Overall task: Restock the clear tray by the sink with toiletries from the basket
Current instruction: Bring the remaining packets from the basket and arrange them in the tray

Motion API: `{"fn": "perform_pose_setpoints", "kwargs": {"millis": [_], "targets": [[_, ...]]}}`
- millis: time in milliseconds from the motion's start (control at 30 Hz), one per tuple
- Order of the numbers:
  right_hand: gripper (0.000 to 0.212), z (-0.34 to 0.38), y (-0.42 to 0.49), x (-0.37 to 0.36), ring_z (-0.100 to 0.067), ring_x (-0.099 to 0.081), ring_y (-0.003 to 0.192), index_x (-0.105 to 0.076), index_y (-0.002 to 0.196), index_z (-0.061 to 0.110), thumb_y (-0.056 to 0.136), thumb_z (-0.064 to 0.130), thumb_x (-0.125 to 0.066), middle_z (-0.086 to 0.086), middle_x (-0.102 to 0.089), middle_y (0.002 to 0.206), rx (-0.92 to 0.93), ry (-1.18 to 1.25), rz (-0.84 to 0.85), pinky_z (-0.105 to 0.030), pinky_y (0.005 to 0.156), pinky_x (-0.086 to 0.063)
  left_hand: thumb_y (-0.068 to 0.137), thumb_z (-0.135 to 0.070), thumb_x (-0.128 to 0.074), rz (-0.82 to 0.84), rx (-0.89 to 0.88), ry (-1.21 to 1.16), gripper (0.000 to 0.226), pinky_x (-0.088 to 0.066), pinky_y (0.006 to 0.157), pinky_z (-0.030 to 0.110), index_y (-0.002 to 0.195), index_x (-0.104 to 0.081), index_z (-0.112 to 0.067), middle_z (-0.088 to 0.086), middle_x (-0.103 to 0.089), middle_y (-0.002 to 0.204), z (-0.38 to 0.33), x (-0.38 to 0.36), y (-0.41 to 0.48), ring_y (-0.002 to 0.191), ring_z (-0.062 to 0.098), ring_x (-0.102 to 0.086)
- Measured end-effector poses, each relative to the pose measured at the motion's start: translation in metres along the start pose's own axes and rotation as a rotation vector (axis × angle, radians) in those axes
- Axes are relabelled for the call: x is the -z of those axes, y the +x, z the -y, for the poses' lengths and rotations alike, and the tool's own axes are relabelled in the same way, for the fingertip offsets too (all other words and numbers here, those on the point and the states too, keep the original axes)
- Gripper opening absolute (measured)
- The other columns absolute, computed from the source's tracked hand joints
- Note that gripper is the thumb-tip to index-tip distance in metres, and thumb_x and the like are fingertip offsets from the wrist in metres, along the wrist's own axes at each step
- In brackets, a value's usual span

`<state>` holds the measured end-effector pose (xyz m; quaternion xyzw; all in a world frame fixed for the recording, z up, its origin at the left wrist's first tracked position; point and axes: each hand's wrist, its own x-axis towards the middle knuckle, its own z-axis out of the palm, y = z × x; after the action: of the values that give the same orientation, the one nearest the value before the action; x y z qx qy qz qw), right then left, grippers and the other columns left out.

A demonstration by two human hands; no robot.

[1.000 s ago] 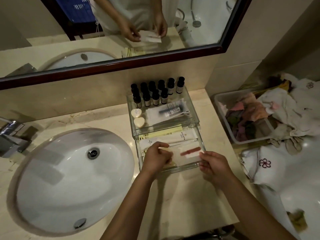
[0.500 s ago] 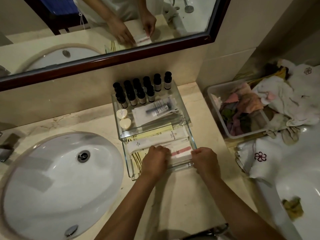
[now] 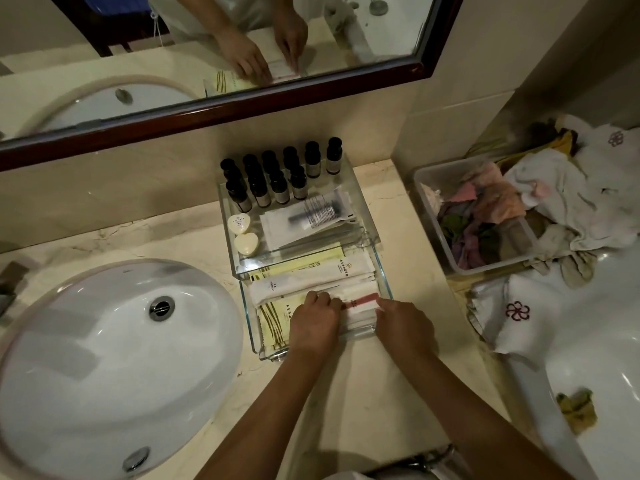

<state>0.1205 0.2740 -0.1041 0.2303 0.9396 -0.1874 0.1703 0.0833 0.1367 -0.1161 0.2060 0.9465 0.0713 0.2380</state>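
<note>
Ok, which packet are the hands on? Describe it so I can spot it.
Right of the sink sits the clear tray; look at its near, lower tier. Between the left hand and right hand lies a white packet, the only one with a red stripe.
</note>
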Motion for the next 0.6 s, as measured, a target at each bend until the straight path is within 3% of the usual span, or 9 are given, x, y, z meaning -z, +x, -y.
{"fn": "perform_pose_setpoints", "kwargs": {"millis": [133,233,600], "targets": [[0.032,0.002,0.002,-0.001,-0.018,-0.065,0.092,-0.054,0.126,0.018,0.098,0.03,-0.042,-0.002,-0.068,0.107,-0.016,0.005,-0.038,-0.02,0.067,-0.037,0.089,-0.012,-0.052,-0.039,0.008,-0.04,0.04,-0.043,0.085,0.033,0.128,-0.044,-0.017,0.004,-0.048,0.127,-0.002,0.0,0.003,0.118,0.023,-0.039],[0.033,0.009,0.003,-0.002,-0.022,-0.065,0.097,-0.051,0.126,0.014,0.097,0.027,-0.045,-0.006,-0.068,0.109,-0.016,-0.001,-0.015,-0.024,0.074,-0.045,0.09,-0.014,-0.051,-0.05,0.028,-0.056,0.037,-0.043,0.087,0.033,0.127,-0.045,-0.015,0.006,-0.048,0.126,-0.005,0.002,0.007,0.118,0.023,-0.04],[0.032,0.011,0.007,-0.005,-0.028,-0.063,0.102,-0.05,0.125,0.01,0.095,0.019,-0.05,-0.011,-0.065,0.113,-0.06,0.074,0.024,-0.03,0.079,-0.047,0.093,-0.008,-0.046,0.059,0.154,-0.045,0.034,-0.045,0.086,0.037,0.126,-0.043,-0.004,0.013,-0.052,0.128,-0.023,0.009,0.03,0.123,0.027,-0.04]]}}
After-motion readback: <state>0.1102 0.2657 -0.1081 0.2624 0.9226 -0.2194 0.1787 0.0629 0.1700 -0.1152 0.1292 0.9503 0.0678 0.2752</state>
